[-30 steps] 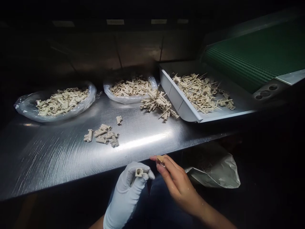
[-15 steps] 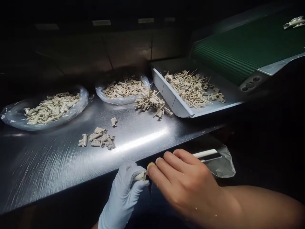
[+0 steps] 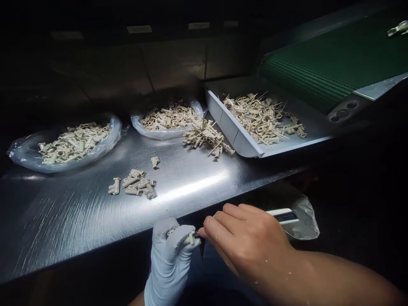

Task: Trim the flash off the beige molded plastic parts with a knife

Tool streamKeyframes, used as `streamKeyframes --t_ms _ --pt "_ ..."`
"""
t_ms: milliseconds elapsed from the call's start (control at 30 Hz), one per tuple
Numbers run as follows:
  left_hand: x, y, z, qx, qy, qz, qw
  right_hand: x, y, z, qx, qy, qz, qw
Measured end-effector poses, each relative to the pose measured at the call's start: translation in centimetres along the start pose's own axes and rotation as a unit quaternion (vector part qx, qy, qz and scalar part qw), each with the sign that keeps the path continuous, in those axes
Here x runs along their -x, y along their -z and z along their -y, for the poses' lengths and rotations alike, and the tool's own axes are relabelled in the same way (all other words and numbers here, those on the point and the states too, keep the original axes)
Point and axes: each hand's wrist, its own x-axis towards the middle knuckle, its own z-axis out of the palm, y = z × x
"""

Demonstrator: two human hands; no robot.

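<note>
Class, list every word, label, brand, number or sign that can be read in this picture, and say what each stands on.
No text can be read.
White-and-black handle at the right hand: any print on it is too small and blurred to read.
Pale rectangles on the dark back panel: no lettering can be made out.
Plastic bags and green belt: no lettering visible.
</note>
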Motion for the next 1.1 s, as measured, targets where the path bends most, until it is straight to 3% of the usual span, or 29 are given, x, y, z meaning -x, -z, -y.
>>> streamKeyframes --t_ms 133,367,567,867,1100 --pt "-0.1 0.3 -0.1 0.118 0.088 0.043 0.988 0.9 -0.8 -0.4 -0.097 -0.044 -0.06 0.992" --pt "-0.2 0.5 -0.4 0.226 0.196 0.081 0.951 2.9 -4.2 -0.2 -0.296 -0.158 -0.118 0.935" --pt "-0.3 0.6 -0.5 0.256 0.213 0.084 0.939 3.4 -5.6 0.5 -0.29 -0.162 -0.177 0.926" --pt "-0.3 0.9 -0.3 0.276 0.215 0.102 0.931 3.0 -4.5 0.5 -0.237 -0.106 -0.162 0.952" --pt "-0.8 1.3 -0.4 0.309 0.244 0.158 0.906 2.7 -4.2 0.1 -0.316 -0.118 -0.12 0.934"
